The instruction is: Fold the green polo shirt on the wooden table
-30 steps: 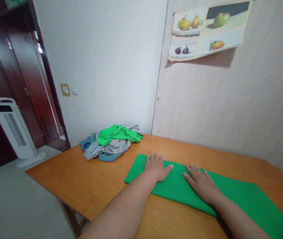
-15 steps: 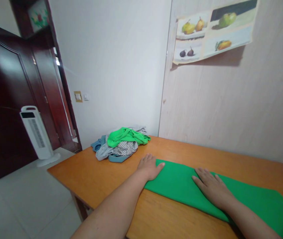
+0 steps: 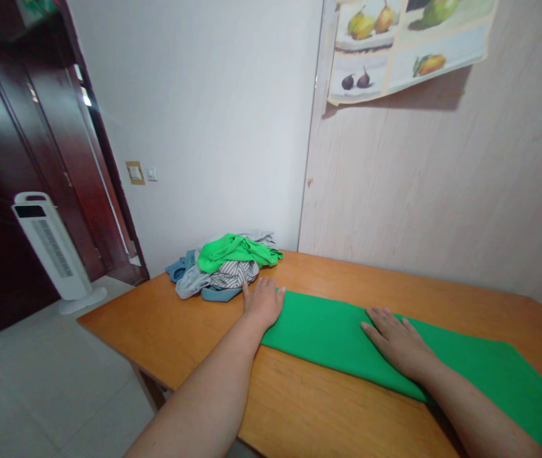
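Wooden tabletop [image 3: 328,413] bears a long green cloth [image 3: 319,327] under the person's 2 hands, its long axis slanting from far left to near right; the open left hand [image 3: 262,304] is at its left end, the right hand [image 3: 397,343], well apart, lies flat nearer its middle, neither gripping

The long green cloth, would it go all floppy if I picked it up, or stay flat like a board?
The cloth would probably flop, since its front edge looks soft and rounded. It is likely light, because it lies thin on the table. Pushed, it might slide or wrinkle: only the left hand and right hand seem to hold it down.
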A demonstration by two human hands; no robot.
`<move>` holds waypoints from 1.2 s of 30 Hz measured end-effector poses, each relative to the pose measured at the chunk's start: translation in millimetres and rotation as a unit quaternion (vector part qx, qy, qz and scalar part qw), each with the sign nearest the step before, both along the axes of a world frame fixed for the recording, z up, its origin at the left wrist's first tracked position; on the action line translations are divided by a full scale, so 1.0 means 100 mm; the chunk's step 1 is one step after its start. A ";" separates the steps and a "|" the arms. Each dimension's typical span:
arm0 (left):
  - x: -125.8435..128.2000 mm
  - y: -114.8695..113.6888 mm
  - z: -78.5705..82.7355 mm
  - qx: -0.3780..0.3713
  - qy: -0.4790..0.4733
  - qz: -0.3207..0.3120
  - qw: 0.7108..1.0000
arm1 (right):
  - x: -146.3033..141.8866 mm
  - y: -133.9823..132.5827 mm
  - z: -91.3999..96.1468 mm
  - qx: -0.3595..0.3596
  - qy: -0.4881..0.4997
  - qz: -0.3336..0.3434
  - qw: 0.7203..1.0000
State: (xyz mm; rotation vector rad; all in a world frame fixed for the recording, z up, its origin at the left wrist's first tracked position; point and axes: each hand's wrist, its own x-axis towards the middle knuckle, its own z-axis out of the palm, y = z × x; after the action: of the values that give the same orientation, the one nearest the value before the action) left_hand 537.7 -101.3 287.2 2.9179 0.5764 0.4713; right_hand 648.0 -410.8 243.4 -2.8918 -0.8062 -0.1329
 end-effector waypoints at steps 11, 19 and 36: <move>0.00 -0.34 -0.05 -0.004 0.070 -0.186 0.980 | -0.07 0.05 0.12 -0.006 0.031 -0.012 0.999; 0.01 -0.35 -0.02 -0.008 0.096 -0.171 0.981 | -0.06 0.07 0.16 -0.019 0.053 -0.017 0.998; 0.06 -0.28 -0.08 0.004 0.081 -0.178 0.981 | -0.05 -0.19 0.25 -0.007 0.069 -0.084 0.994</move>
State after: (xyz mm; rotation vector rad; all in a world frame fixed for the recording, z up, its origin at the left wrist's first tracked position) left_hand 544.1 -129.4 279.4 2.9904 0.0605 0.1914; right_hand 643.2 -429.6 268.0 -2.9386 -0.5435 0.0541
